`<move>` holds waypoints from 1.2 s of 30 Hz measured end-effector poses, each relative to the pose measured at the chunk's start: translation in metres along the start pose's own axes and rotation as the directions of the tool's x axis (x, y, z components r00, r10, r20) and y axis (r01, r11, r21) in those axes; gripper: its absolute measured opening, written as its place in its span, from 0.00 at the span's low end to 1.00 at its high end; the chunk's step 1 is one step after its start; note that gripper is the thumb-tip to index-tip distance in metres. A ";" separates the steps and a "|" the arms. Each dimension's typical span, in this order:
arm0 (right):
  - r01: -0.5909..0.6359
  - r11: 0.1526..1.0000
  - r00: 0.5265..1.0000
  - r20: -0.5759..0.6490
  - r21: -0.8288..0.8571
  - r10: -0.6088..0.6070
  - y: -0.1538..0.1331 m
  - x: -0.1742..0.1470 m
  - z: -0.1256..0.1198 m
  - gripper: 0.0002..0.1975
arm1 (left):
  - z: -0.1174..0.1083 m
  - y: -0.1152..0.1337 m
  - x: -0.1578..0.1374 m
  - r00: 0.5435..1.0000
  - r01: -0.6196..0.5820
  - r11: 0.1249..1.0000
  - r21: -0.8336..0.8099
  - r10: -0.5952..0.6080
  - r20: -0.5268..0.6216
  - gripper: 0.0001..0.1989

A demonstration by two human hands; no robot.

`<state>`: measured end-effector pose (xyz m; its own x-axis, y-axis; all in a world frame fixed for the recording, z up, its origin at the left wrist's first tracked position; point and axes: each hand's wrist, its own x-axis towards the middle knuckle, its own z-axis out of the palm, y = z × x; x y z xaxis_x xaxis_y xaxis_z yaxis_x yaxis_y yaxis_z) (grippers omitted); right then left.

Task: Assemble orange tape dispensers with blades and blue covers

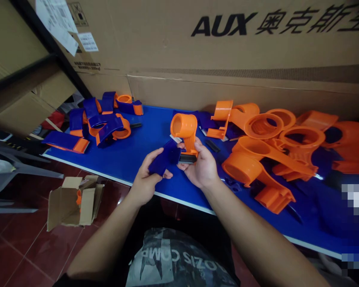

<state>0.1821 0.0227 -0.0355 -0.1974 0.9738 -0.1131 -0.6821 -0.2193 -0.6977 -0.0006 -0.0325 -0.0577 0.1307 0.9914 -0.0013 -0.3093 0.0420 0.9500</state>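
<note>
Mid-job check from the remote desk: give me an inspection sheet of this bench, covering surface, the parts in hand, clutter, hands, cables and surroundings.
Surface: blue table top with a white front edge, bare in the middle.
Job's things: orange dispenser frame with a round hub, held upright; blue plastic cover held against its lower end.
Clutter: pile of loose orange frames to the right; group of blue-and-orange assembled pieces at the far left.
Hands: left hand grips the blue plastic cover; right hand holds the frame's base.
Cables: nothing seen.
Surroundings: large printed cardboard cartons behind the table; small open cardboard box on the red tiled floor.
</note>
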 end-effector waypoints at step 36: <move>-0.156 0.988 0.988 0.022 0.007 0.156 -0.005 -0.001 0.001 0.21 | -0.010 0.012 -0.020 0.999 -0.023 1.000 0.015 0.023 0.044 0.36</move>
<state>0.1850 0.0229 -0.0319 -0.3167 0.9261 -0.2052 -0.6476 -0.3691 -0.6666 -0.0157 -0.0504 -0.0497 0.1650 0.9857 0.0339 -0.2981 0.0171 0.9544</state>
